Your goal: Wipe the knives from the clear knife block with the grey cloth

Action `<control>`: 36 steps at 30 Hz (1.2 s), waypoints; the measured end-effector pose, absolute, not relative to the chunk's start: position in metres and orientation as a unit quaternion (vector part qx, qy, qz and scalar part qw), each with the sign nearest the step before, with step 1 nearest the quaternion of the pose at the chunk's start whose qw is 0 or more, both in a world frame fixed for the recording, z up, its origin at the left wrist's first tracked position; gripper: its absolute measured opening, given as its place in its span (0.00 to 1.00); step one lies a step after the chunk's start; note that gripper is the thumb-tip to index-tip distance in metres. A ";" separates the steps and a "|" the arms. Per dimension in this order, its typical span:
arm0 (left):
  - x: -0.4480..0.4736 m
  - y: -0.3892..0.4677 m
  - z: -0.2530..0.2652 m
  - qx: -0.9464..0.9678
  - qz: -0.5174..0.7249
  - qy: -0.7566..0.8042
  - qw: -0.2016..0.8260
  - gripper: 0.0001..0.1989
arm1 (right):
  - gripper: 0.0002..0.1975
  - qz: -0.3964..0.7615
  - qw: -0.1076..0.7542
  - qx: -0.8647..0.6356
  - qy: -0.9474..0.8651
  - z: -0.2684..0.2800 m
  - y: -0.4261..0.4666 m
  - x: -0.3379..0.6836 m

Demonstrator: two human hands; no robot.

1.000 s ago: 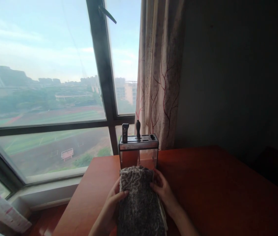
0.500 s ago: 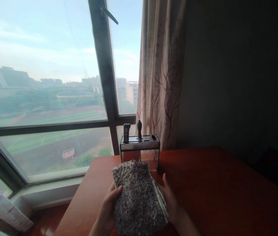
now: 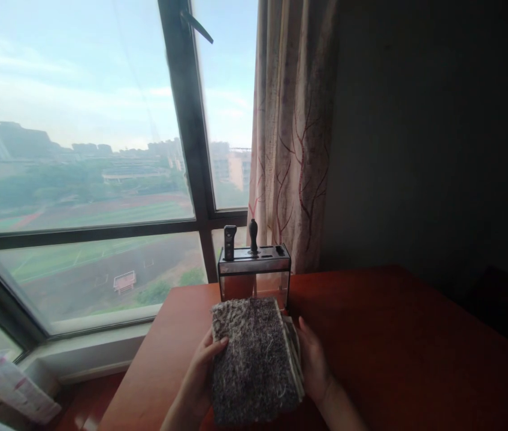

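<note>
The stack of shaggy grey cloths (image 3: 251, 365) sits between the two sets of fingers, its fuzzy broad face turned toward the person. The left hand (image 3: 200, 365) grips the near-left edge: its thumb lies on that face, the other fingers pass out of sight behind — closed to about the stack's thickness. The right hand (image 3: 317, 365) is at the opposite side, fingers rather straight and loosely spread, right beside the pale, fanned layer edges; whether they have hold of them I cannot tell.

Just ahead of the fingers, past the stack's far edge, a clear-sided knife block (image 3: 254, 267) stands on the red-brown worktop (image 3: 393, 335), a straight black handle (image 3: 229, 242) and a rounded black handle (image 3: 253, 236) rising from it. Farther ahead of the fingers hangs a branch-patterned curtain (image 3: 296, 149) — the window (image 3: 78, 120) is to its left.
</note>
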State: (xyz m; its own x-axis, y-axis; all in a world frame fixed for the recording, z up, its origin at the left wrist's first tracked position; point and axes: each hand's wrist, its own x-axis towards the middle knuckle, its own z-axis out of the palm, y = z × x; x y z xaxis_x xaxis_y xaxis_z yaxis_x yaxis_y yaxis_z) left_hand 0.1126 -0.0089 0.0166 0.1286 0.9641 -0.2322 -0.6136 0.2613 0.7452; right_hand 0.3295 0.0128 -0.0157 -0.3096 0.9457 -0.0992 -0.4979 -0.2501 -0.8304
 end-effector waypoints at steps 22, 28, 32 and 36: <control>0.114 -0.008 0.016 0.264 0.558 0.381 0.688 0.34 | 0.21 0.835 0.434 -0.201 -0.270 -0.016 0.001 0.324; 0.121 -0.008 0.015 0.285 0.554 0.389 0.679 0.33 | 0.22 0.826 0.432 -0.216 -0.290 -0.020 0.001 0.324; 0.129 -0.008 0.009 0.322 0.548 0.394 0.664 0.30 | 0.22 0.826 0.433 -0.229 -0.278 -0.019 0.001 0.323; 0.127 0.003 0.011 0.390 0.550 0.400 0.621 0.24 | 0.20 0.839 0.438 -0.239 -0.215 -0.020 0.006 0.324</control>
